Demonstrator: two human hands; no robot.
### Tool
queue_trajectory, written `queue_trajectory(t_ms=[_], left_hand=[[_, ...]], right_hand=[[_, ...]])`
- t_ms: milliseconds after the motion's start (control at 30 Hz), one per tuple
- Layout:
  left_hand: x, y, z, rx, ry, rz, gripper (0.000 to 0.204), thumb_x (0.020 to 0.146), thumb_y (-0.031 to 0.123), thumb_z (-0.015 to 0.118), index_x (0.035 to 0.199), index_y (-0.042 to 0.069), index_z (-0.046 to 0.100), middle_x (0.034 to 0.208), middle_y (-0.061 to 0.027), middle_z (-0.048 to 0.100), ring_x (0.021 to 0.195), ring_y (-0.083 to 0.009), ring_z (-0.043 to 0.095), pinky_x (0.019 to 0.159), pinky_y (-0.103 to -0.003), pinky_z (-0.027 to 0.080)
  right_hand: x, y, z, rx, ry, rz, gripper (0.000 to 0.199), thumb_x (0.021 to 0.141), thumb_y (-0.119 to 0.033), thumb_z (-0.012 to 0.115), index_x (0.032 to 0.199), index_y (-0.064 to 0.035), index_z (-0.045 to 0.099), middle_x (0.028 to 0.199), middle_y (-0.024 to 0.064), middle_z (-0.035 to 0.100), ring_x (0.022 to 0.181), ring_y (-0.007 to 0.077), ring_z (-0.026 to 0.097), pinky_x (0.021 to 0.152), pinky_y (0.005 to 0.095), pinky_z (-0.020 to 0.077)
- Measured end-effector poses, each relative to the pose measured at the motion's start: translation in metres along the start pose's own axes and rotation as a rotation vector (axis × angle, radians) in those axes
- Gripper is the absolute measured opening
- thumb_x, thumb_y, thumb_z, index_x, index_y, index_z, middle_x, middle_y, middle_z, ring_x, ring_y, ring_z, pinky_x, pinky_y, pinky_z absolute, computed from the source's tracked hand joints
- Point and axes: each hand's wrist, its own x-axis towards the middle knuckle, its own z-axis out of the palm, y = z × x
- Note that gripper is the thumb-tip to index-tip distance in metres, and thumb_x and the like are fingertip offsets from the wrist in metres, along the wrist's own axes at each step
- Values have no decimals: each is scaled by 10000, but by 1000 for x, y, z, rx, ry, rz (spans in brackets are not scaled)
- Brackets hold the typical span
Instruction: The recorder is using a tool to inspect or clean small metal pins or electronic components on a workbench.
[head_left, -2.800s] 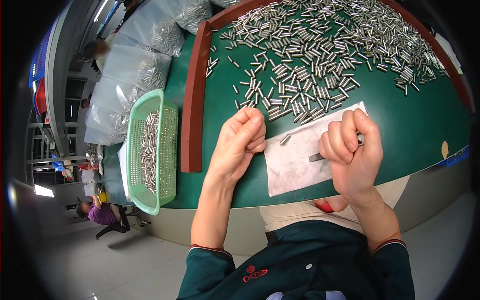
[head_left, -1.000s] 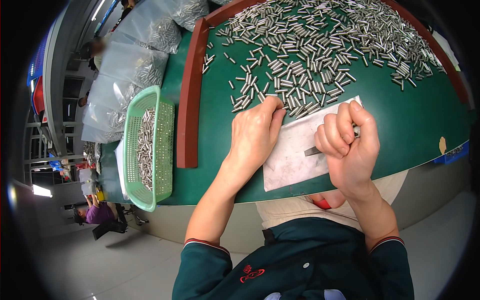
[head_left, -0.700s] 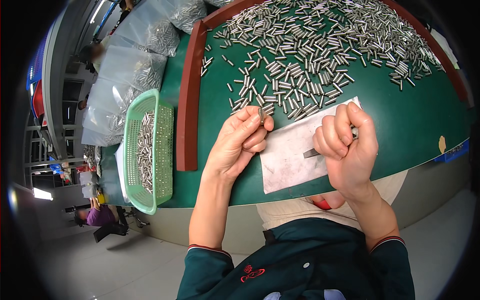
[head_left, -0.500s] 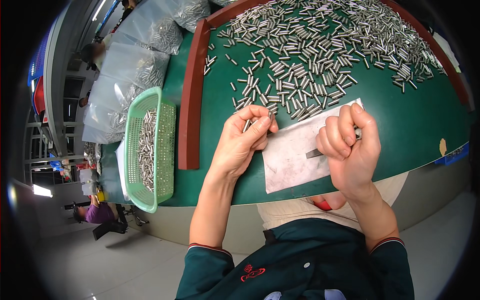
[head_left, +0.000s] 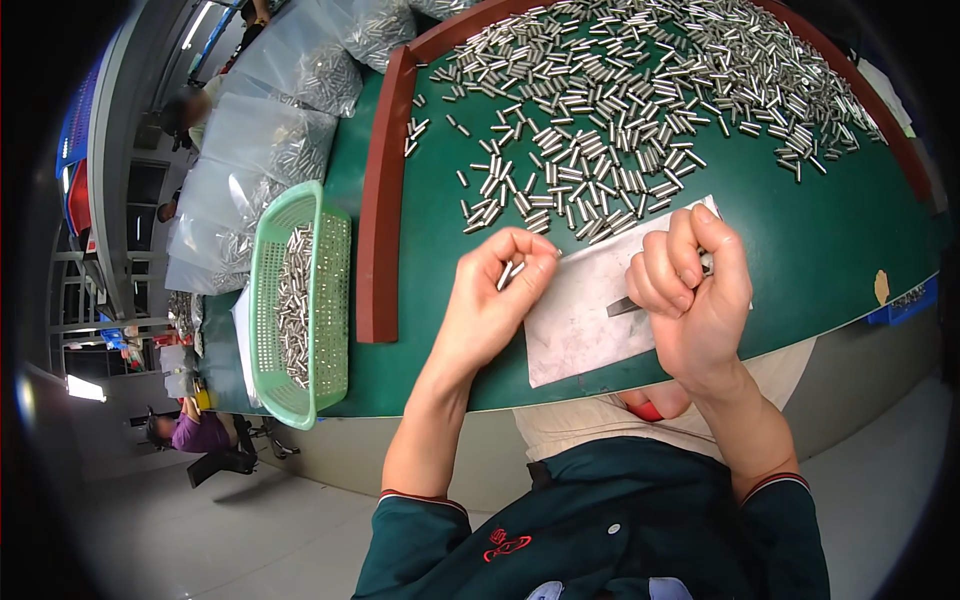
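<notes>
My left hand [head_left: 495, 295] pinches a small silver metal pin [head_left: 507, 272] between thumb and fingertips, at the left edge of a white paper sheet [head_left: 585, 315] on the green table [head_left: 810, 250]. My right hand [head_left: 692, 290] is closed around a thin metal tool whose tip [head_left: 622, 306] points left over the sheet. A large spread of loose silver pins [head_left: 620, 120] lies just beyond both hands.
A red-brown raised rim [head_left: 378, 190] borders the green surface on the left. A green plastic basket [head_left: 300, 300] holding pins stands left of it. Clear plastic bags of pins [head_left: 270, 150] lie further back left. A person sits far below at lower left [head_left: 195, 432].
My left hand reached out to the pin pile, took a pin, and drew back to the sheet's left edge with it. My right hand stayed in place on the tool.
</notes>
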Motion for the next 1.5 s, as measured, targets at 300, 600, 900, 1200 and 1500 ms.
queue_trajectory(t_ms=[300, 600, 900, 1200, 1500], left_hand=[[-25, 1, 28, 641, 24, 349, 69, 725, 21, 606, 743, 9, 541, 617, -119, 565, 508, -269, 550, 453, -304, 415], [-25, -4, 30, 633, 41, 388, 76, 716, 11, 615, 736, 2, 543, 619, -115, 564, 502, -255, 544, 455, -297, 419], [-25, -4, 30, 618, 58, 390, 64, 725, 12, 606, 744, -1, 547, 641, -121, 571, 507, -263, 544, 456, -302, 420], [-24, -4, 28, 635, 43, 397, 65, 727, 11, 632, 742, -20, 577, 608, -95, 573, 488, -141, 507, 471, -240, 409], [-25, -7, 28, 619, 33, 407, 81, 701, -11, 609, 732, 14, 538, 614, -121, 537, 519, -289, 526, 457, -326, 407]], right_hand=[[2, -1, 3, -18, 4, -3, 390, 890, -267, 291, 524, -136, 260, 410, -37, 230, 384, 70, 139, 409, 232, 166], [2, 1, 4, -65, 18, -44, 388, 892, -262, 285, 528, -128, 266, 412, -34, 232, 386, 70, 141, 410, 236, 166], [3, 3, 6, -91, 17, -45, 392, 892, -268, 292, 526, -127, 269, 411, -34, 236, 388, 70, 138, 409, 237, 164], [4, 3, 8, -143, -4, -40, 398, 887, -277, 298, 519, -128, 268, 409, -30, 241, 392, 71, 130, 407, 237, 159], [0, 9, 19, -284, 6, -61, 390, 886, -259, 289, 523, -121, 254, 428, -34, 217, 407, 69, 142, 412, 236, 158]])
